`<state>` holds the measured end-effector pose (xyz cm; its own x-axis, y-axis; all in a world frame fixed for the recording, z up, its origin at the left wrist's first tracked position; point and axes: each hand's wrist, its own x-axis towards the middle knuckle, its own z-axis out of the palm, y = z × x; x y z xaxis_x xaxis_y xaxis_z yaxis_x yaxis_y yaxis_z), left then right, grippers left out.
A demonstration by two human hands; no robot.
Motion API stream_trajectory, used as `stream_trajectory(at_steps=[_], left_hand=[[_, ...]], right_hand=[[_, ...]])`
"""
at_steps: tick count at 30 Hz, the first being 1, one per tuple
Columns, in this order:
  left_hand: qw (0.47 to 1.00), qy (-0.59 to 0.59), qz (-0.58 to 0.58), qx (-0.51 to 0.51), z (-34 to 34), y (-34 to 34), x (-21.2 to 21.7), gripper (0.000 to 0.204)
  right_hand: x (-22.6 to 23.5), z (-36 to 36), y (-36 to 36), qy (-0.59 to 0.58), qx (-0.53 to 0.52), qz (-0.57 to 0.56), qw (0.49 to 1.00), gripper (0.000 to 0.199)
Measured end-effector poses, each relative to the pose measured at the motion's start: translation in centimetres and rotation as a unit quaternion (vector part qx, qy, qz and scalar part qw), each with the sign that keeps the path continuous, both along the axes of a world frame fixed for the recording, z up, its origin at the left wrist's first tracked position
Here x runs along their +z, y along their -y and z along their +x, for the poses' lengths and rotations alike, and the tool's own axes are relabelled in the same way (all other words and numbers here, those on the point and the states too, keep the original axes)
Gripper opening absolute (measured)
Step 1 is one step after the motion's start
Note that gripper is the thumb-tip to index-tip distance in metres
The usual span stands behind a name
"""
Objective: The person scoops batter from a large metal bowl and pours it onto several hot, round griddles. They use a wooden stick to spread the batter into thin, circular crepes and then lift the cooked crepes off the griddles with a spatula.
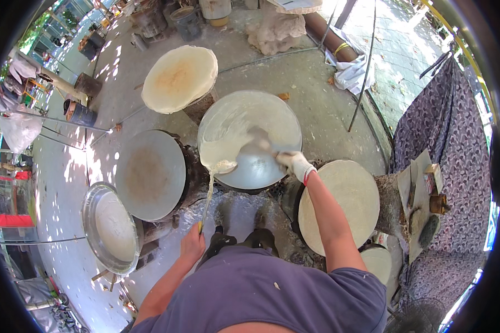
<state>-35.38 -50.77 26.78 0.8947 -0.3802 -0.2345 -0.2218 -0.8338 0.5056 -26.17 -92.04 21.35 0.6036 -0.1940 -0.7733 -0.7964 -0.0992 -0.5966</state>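
You have almost nothing of that kind here. A white plastic bag [18,130] hangs at your far left, bulging and crumpled. On the wooden stand to your right sits a small boxy red-and-white package [429,181], beside a brown block. No screens or signs show.

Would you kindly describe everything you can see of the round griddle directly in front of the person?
The griddle is a round, grey, metal-looking disc lying flat on a dark base, with similar discs to either side. Pale batter covers its upper and left parts in a thin film; the lower right is still bare and shiny. The gloved right hand hovers over it with a blurred spreader. A batter-laden ladle, its long handle held by the left hand, rests at its lower left edge.
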Motion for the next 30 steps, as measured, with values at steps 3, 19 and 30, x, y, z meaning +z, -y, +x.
stream_trajectory(at_steps=[3, 19, 30], left_hand=[[0.999, 0.02, -0.026, -0.023, 0.8, -1.6, -0.9, 0.03], [0.833, -0.231, -0.5, 0.053, 11.9, -12.9, 6.5, 0.021], [0.743, -0.336, -0.546, 0.195, 10.2, -26.8, 3.0, 0.019]], right_hand=[[-0.5, -1.6, -2.0, 0.044, -0.077, 0.081, 0.993, 0.02], [-2.8, -4.1, -33.4, 0.177, -0.238, 0.219, 0.929, 0.041], [-7.5, -1.2, -39.4, 0.216, -0.308, -0.164, 0.912, 0.038]])
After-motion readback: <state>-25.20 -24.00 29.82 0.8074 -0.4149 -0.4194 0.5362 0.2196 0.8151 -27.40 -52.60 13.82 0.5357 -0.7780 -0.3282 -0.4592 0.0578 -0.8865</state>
